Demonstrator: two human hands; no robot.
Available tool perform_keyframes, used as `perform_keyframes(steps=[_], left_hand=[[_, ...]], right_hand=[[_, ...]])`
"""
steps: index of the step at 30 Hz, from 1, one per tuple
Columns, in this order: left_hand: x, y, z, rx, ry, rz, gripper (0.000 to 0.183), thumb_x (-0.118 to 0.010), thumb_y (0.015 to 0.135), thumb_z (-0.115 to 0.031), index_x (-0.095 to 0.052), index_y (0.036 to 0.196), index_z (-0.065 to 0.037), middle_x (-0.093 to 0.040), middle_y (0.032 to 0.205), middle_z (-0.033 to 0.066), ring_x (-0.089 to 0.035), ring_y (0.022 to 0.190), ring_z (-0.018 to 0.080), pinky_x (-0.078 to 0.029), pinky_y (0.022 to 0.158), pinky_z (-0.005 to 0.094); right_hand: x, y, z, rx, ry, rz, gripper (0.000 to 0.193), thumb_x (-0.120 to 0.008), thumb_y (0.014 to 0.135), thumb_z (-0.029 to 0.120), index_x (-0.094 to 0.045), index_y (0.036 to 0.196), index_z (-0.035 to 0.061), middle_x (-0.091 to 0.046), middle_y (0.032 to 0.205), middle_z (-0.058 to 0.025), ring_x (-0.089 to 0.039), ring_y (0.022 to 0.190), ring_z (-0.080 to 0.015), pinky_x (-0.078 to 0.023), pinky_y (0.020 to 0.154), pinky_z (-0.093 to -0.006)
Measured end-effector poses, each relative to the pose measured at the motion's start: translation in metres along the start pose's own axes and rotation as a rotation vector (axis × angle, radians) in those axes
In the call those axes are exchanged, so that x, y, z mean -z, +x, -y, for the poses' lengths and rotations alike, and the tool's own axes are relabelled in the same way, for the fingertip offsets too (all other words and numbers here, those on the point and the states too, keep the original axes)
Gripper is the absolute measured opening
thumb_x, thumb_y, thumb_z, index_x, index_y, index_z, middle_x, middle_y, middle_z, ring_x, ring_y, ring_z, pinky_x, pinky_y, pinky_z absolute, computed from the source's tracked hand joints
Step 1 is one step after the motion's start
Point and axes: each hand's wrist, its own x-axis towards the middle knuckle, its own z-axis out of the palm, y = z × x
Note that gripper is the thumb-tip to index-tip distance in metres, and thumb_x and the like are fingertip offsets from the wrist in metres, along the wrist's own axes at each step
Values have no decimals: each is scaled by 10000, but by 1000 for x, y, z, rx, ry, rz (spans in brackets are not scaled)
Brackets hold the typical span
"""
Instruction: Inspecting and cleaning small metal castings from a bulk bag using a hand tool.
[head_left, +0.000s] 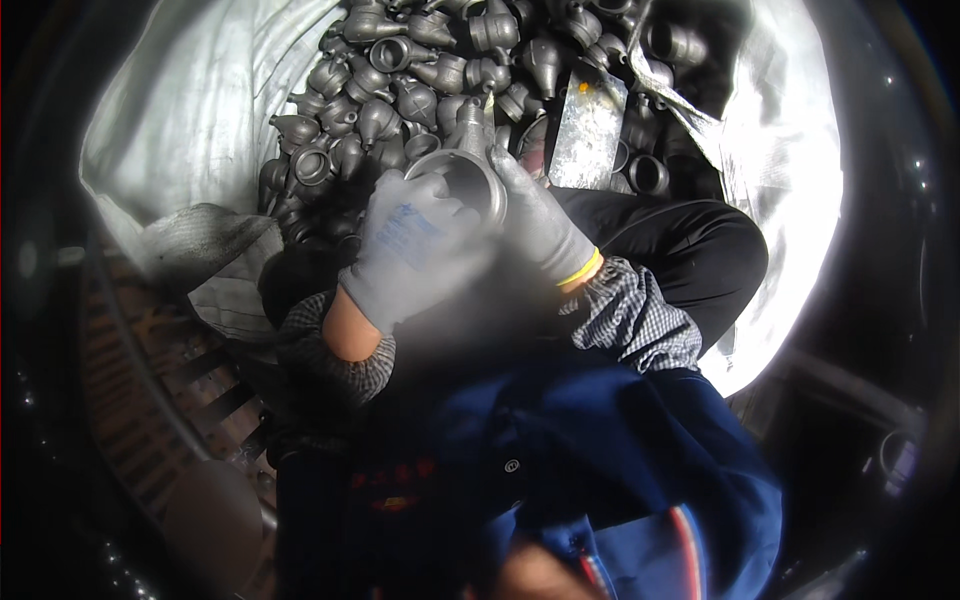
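Between my gloved hands sits a dull grey hollow metal casting [489, 181], its round open mouth facing up toward me and its narrow neck pointing away. My left hand [412, 245] is closed on the near left part of the rim, its fingers curled at the opening. Along the right side of the same casting, my right hand [543, 215] grips the wall; some of its fingers are hidden. A thin pale pointed strip [489, 112] stands up beside the neck; I cannot make out what it is or whether a hand holds it.
A large white woven sack [200, 90] surrounds a heap of similar castings [400, 100]. On the heap's right leans a flat metal plate [590, 130] with an orange spot. My bent leg [680, 245] lies right of my hands. A brown slatted crate [130, 370] stands at the left.
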Motion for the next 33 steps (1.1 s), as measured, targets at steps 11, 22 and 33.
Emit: perform_keyframes(steps=[11,22,33], left_hand=[[-6,-18,-30,184,-423,-396,866,-841,536,-95,-435,1288,42,-508,1249,184,-490,1156,306,-394,983,401],[-4,-7,-35,105,-176,-488,719,-816,587,-125,-513,1218,38,-582,1130,154,-576,1007,283,-443,901,382],[-51,-27,32,723,-912,-236,297,-568,886,-152,-579,1158,-35,-618,896,3,-564,732,60,-467,620,245]], right_hand=[[-4,-22,15,-2,223,189,493,-554,896,337,-445,1277,44,-544,1195,-149,-544,1085,-287,-446,946,-428],[-8,-24,17,157,-94,164,399,-472,952,301,-516,1167,-32,-597,1083,-142,-599,987,-206,-492,900,-342],[-12,-22,12,174,-610,-351,294,-549,901,336,-595,817,59,-477,574,20,-429,470,-55,-315,410,-190]])
